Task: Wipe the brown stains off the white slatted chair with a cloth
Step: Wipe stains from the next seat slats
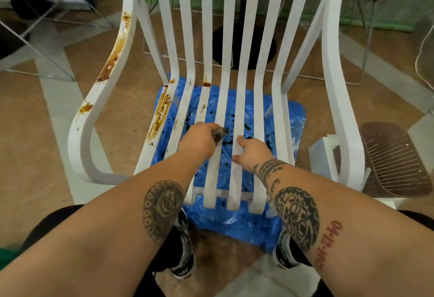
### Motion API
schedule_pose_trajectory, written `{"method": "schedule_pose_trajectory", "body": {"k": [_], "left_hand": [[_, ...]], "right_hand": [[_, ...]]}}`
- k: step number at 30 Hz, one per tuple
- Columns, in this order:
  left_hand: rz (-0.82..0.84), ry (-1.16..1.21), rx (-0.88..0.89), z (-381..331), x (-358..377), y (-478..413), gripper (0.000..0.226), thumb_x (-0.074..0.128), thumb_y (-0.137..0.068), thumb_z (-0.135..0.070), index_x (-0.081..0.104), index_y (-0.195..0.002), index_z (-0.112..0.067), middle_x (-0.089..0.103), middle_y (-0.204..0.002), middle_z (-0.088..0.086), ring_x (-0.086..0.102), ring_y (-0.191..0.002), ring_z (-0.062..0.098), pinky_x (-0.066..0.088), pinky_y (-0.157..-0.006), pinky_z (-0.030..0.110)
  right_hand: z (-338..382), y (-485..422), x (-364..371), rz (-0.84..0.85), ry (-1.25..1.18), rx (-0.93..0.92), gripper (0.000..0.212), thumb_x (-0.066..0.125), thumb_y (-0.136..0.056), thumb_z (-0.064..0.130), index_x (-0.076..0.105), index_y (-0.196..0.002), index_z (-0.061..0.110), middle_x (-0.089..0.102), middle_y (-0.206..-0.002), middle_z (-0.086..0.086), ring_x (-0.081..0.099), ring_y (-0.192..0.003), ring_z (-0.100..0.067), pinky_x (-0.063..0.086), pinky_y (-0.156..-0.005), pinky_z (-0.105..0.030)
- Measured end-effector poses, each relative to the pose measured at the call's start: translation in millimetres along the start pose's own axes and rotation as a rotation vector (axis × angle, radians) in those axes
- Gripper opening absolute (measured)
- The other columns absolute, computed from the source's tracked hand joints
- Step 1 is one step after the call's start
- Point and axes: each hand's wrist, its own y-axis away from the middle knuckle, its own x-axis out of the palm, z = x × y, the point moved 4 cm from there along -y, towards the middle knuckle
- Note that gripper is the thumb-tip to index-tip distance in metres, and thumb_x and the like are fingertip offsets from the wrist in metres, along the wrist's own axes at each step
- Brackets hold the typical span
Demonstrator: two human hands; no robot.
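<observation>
Tan flooring [112, 113] with pale bands runs under everything I see through the head camera. A blue plastic sheet [237, 226] flecked with dark specks is spread beneath the white slatted chair [335, 85], which fills the middle of my view with its back rising toward 12 o'clock.

Brown stains [115, 50] streak the armrest at 10 o'clock, and more run down the outermost seat slat at 9 o'clock, with small spots where the next slats bend.

At the centre, the left hand [199, 138] is clenched around a dark, soiled cloth [219, 133], which pokes out toward 3 o'clock and touches a seat slat.

Just beside it, toward 4 o'clock, the right hand [253, 153] rests on the seat slats with its thumb and one finger laid across a slat. Its other fingers are hidden, so I cannot tell whether it grasps the slat or only lies on it.

A brown wire mesh piece [394, 158] sits at 3 o'clock beside the chair frame. Black shoes [182, 261] show at 6 o'clock, at the sheet's near edge.
</observation>
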Motion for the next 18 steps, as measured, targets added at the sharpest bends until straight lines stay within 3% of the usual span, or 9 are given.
{"method": "schedule_pose_trajectory", "body": {"k": [3, 7, 12, 18], "left_hand": [[0.099, -0.224, 0.04, -10, 12, -8, 0.054, 0.052, -0.095, 0.002, 0.057, -0.136, -0.033, 0.048, -0.137, 0.009, 0.062, -0.102, 0.034, 0.059, -0.083, 0.048], [0.215, -0.444, 0.081, -18, 12, -3, 0.048, 0.052, -0.097, -0.001, 0.059, -0.13, -0.036, 0.041, -0.131, 0.012, 0.057, -0.097, 0.034, 0.057, -0.087, 0.046], [0.296, -0.424, 0.083, -13, 19, 19, 0.04, 0.052, -0.1, -0.008, 0.062, -0.129, -0.034, 0.043, -0.132, 0.01, 0.059, -0.102, 0.033, 0.054, -0.093, 0.045], [0.397, -0.423, 0.103, -3, 30, 57, 0.037, 0.051, -0.101, -0.012, 0.064, -0.128, -0.033, 0.046, -0.131, 0.007, 0.06, -0.101, 0.031, 0.051, -0.097, 0.042]], "right_hand": [[-1, -5, 1, 0.017, 0.006, -0.004, 0.075, 0.059, -0.099, 0.037, 0.021, -0.159, 0.014, 0.054, -0.141, -0.018, 0.061, -0.115, -0.032, 0.052, -0.098, -0.042], [-2, -8, 0, 0.036, 0.005, 0.007, 0.076, 0.06, -0.098, 0.037, 0.02, -0.159, 0.014, 0.057, -0.135, -0.019, 0.065, -0.106, -0.032, 0.056, -0.092, -0.043], [1, -4, 0, 0.056, 0.024, 0.006, 0.078, 0.059, -0.1, 0.039, 0.015, -0.16, 0.015, 0.045, -0.15, -0.019, 0.057, -0.123, -0.034, 0.051, -0.101, -0.042], [1, 4, -1, 0.051, 0.009, 0.004, 0.075, 0.055, -0.102, 0.035, 0.013, -0.161, 0.017, 0.043, -0.153, -0.017, 0.059, -0.12, -0.033, 0.053, -0.098, -0.04]]}}
